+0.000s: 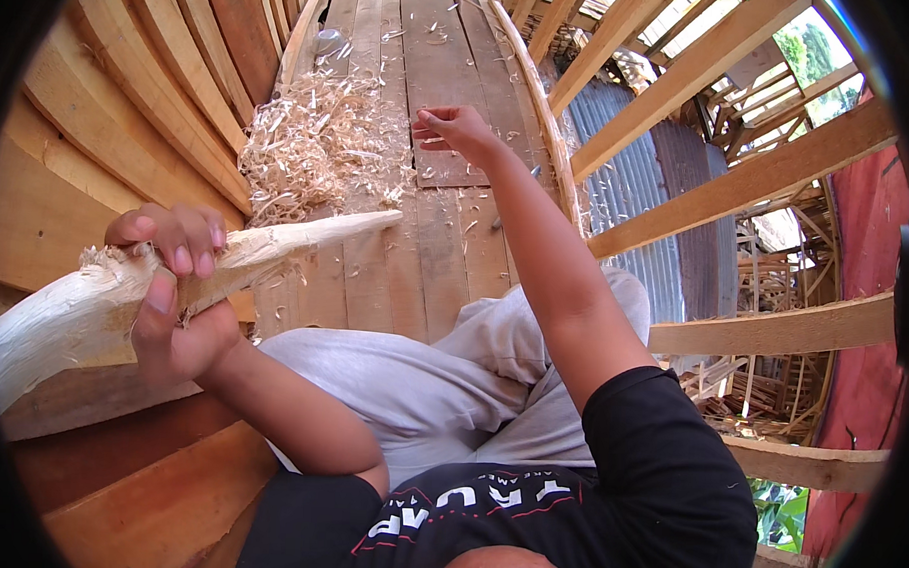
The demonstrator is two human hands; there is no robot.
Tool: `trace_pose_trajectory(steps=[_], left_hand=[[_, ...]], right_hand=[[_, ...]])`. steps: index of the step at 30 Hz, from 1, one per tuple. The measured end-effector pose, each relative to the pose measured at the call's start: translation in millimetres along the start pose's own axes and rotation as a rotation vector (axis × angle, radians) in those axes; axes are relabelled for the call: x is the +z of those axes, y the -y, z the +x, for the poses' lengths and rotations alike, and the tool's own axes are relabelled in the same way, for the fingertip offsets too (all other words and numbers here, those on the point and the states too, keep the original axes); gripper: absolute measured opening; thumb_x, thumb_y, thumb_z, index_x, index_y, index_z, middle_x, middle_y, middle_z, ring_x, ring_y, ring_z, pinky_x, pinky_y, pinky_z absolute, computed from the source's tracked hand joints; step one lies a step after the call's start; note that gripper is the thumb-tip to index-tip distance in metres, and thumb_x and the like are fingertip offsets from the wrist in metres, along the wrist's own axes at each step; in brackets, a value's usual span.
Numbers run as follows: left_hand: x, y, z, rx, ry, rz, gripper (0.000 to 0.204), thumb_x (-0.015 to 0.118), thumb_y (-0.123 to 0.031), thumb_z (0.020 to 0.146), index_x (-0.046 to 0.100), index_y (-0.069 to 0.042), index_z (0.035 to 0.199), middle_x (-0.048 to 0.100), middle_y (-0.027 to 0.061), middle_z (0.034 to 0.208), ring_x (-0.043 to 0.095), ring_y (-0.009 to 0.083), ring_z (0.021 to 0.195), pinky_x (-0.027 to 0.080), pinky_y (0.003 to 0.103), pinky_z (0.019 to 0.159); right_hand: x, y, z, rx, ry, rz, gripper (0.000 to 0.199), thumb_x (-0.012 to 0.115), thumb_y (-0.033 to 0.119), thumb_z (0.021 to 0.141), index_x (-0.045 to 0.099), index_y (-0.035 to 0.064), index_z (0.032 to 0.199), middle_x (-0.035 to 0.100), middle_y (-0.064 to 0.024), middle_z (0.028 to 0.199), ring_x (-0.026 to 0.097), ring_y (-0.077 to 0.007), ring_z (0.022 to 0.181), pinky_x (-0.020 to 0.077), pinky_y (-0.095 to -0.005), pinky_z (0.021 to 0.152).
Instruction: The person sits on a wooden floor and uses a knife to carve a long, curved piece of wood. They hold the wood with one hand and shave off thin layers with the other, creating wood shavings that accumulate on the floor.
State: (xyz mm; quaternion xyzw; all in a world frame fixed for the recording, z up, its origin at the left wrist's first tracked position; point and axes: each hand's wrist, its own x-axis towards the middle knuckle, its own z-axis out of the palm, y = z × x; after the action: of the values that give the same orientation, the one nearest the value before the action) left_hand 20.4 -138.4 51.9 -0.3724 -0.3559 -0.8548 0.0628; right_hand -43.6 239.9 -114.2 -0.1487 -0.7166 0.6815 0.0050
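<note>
My left hand is wrapped round a pale, peeled wooden pole, thumb below and fingers over the top. The pole slants from the left edge toward the middle and tapers to a point; its surface is rough and splintered beside my fingers. My right hand is stretched out ahead over the plank floor, away from the pole. Its fingers are slightly curled and apart, with nothing visible in them. Beyond my right forearm lies a thin dark tool, partly hidden by the arm, its kind unclear.
A heap of curled wood shavings lies on the plank floor ahead. A small clear container stands behind it. Upright boards wall the left; a slatted railing runs along the right, with corrugated metal sheets beyond.
</note>
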Motion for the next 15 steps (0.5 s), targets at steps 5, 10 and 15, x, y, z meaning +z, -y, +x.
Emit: trace_pose_trajectory(steps=[5,10,15], left_hand=[[-5.8,-4.3,0.3,0.005,-0.052,0.012,0.040,0.056,-0.020,0.075,0.053,-0.006,0.111,0.044,0.0008,0.078,0.041,0.0120,0.069,0.032,0.033,0.073],[-10.9,6.4,3.1,0.034,0.013,-0.056,0.043,0.057,-0.018,0.074,0.051,-0.003,0.114,0.045,0.0028,0.077,0.042,0.0127,0.067,0.035,0.034,0.071],[0.2,33.8,4.9,0.027,-0.129,-0.019,0.039,0.055,-0.015,0.074,0.051,-0.004,0.112,0.044,0.0030,0.076,0.042,0.0137,0.066,0.035,0.035,0.070]], right_hand=[[-0.4,-38.9,3.6,0.060,-0.301,-0.896,0.060,0.040,0.042,0.098,0.044,-0.0081,0.131,0.052,-0.0256,0.128,0.050,-0.0345,0.121,0.0400,-0.0421,0.100],[-30.9,-162.3,-10.5,0.055,-0.739,-0.877,0.069,0.033,0.047,0.097,0.033,-0.0083,0.138,0.022,-0.0292,0.148,0.016,-0.0413,0.140,0.0141,-0.0442,0.115],[32.0,-133.2,9.6,0.047,-0.535,-0.845,0.056,0.036,0.040,0.099,0.041,-0.0017,0.136,0.040,-0.0266,0.139,0.034,-0.0400,0.132,0.0269,-0.0409,0.109]])
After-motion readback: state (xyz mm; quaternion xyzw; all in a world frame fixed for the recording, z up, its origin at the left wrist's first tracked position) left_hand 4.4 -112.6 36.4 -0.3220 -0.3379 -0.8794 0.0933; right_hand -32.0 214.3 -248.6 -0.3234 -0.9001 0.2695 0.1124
